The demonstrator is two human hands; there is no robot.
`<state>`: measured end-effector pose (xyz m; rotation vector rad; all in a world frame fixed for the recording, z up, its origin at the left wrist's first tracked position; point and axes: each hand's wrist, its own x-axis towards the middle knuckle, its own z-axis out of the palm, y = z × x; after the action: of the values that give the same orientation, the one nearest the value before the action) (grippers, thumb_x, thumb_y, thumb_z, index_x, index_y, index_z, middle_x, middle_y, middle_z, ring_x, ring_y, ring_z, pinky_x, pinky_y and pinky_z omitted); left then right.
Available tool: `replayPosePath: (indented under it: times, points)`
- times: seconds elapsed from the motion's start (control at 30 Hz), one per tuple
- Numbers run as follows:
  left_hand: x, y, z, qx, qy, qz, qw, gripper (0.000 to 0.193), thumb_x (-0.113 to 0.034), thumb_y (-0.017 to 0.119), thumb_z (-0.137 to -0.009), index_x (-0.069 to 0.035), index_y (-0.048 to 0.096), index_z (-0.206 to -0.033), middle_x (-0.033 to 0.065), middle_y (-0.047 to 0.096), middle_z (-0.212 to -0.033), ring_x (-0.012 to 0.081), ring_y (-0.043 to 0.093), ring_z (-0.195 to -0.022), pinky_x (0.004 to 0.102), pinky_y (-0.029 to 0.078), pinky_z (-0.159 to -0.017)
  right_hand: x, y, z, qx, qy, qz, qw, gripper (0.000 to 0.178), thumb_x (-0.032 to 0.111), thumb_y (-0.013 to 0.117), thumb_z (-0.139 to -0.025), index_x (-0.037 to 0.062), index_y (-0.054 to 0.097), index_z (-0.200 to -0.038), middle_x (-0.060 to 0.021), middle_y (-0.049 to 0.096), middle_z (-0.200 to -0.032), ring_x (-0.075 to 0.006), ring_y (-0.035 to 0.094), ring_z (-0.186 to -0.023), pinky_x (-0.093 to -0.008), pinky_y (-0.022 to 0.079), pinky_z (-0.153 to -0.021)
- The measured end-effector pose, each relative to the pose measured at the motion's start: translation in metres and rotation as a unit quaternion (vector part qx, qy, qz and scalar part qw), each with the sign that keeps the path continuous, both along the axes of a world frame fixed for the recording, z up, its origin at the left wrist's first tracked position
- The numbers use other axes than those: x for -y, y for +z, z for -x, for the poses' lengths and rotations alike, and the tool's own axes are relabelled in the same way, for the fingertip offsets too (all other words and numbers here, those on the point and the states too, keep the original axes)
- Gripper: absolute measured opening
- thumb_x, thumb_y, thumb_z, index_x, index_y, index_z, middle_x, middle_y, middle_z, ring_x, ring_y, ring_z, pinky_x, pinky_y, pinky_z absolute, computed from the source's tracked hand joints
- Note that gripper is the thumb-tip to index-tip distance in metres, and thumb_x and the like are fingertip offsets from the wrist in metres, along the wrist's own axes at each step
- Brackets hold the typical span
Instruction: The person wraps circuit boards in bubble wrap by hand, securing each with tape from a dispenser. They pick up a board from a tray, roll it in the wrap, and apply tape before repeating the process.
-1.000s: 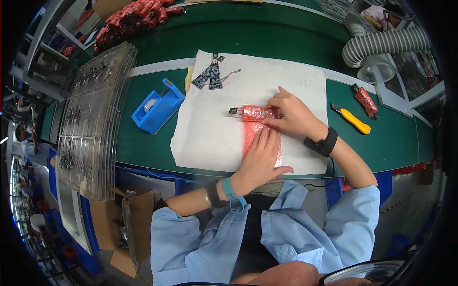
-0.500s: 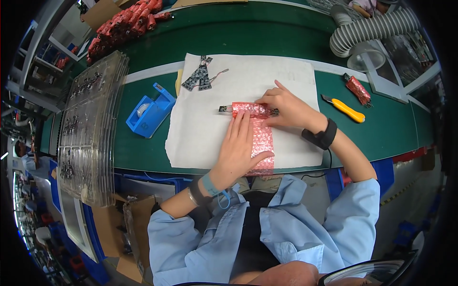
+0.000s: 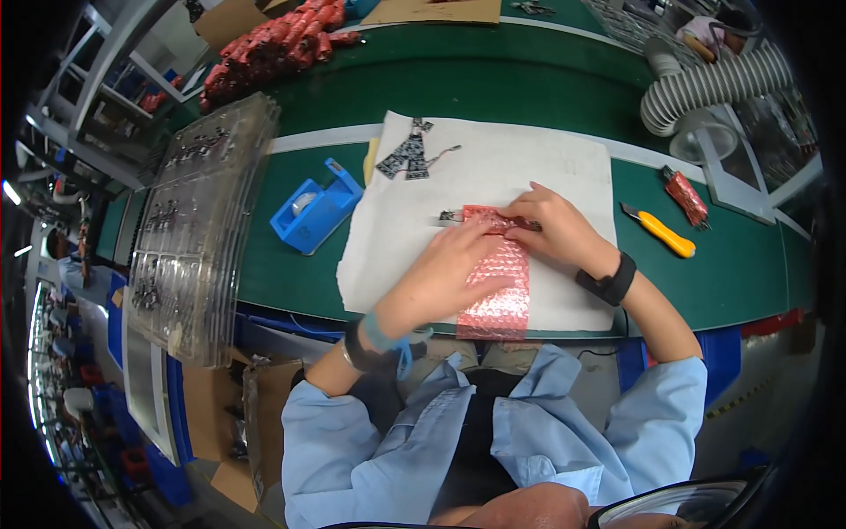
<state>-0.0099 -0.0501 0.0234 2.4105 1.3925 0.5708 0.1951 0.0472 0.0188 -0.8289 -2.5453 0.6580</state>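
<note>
A strip of pink bubble wrap [image 3: 495, 310] runs toward me over a white sheet [image 3: 564, 181] and past the table's front edge. Its far end is folded over small dark circuit boards; one board end [image 3: 450, 216] pokes out on the left. My left hand [image 3: 441, 271] lies over the wrap, fingers stretched to the folded bundle and thumb spread apart. At the bundle's right end my right hand [image 3: 561, 231] is closed on the wrap, thumb below and fingers above. The fingers partly hide the bundle. More loose circuit boards [image 3: 407, 160] lie on the sheet's far left.
A blue tape dispenser [image 3: 317, 212] and stacked clear trays [image 3: 198, 229] stand to the left. On the right lie a yellow utility knife [image 3: 663, 234] and a pink-wrapped bundle [image 3: 686, 198]. Many wrapped bundles [image 3: 273, 53] are piled far left; a grey hose [image 3: 714, 86] hangs far right.
My left hand has slid forward along the wrap, its fingers now curving over the folded bundle. My right hand stays at the right end. The whole view has shifted a little.
</note>
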Motion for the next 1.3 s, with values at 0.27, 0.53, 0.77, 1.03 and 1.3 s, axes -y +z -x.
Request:
replayPosePath:
  times: [0.27, 0.53, 0.77, 1.03, 1.3]
  points:
    - [-0.105, 0.011, 0.086, 0.147, 0.205, -0.009, 0.968, 0.032, -0.028, 0.064, -0.087, 0.002, 0.066, -0.098, 0.015, 0.068, -0.09, 0.027, 0.066, -0.082, 0.0358, 0.051, -0.072, -0.004, -0.001, 0.001, 0.019, 0.008, -0.015, 1.0, 0.025, 0.01, 0.069, -0.077, 0.0014, 0.068, -0.1, -0.0134, 0.065, -0.086, -0.0293, 0.063, -0.078, -0.0493, 0.032, -0.109]
    - [-0.144, -0.032, 0.073, -0.135, 0.337, -0.016, 0.932, 0.056, -0.047, 0.074, -0.07, 0.005, 0.066, -0.089, 0.0218, 0.067, -0.084, 0.0332, 0.066, -0.076, 0.0417, 0.051, -0.066, -0.001, -0.002, 0.002, 0.02, 0.008, -0.041, 0.999, 0.027, 0.011, 0.069, -0.078, 0.0017, 0.067, -0.103, -0.0126, 0.065, -0.086, -0.0269, 0.063, -0.083, -0.0483, 0.031, -0.11]
    - [-0.144, -0.019, 0.089, -0.027, 0.303, 0.041, 0.952, 0.042, -0.033, 0.075, -0.073, 0.004, 0.065, -0.087, 0.0161, 0.068, -0.082, 0.0253, 0.066, -0.076, 0.0342, 0.05, -0.065, -0.001, -0.006, 0.0, 0.013, 0.007, -0.053, 0.998, 0.026, 0.011, 0.068, -0.078, 0.0024, 0.067, -0.103, -0.0119, 0.065, -0.086, -0.027, 0.063, -0.083, -0.0476, 0.032, -0.11]
    - [-0.111, 0.027, 0.054, 0.377, 0.2, 0.196, 0.883, 0.022, -0.013, 0.07, -0.08, -0.003, 0.064, -0.099, 0.0065, 0.069, -0.087, 0.0109, 0.063, -0.076, 0.0237, 0.047, -0.067, -0.002, -0.005, -0.001, 0.016, 0.009, -0.051, 0.999, 0.026, 0.012, 0.068, -0.078, 0.0032, 0.068, -0.102, -0.0111, 0.064, -0.083, -0.0265, 0.062, -0.083, -0.0473, 0.031, -0.11]
    - [-0.075, 0.008, 0.018, 0.544, 0.191, 0.269, 0.771, 0.025, -0.012, 0.071, -0.083, -0.006, 0.06, -0.105, 0.0074, 0.068, -0.093, 0.0108, 0.062, -0.075, 0.0209, 0.048, -0.062, -0.002, -0.01, -0.001, -0.014, -0.002, -0.061, 0.998, 0.024, 0.013, 0.069, -0.077, 0.0036, 0.069, -0.099, -0.0098, 0.064, -0.084, -0.0273, 0.062, -0.086, -0.0472, 0.032, -0.109]
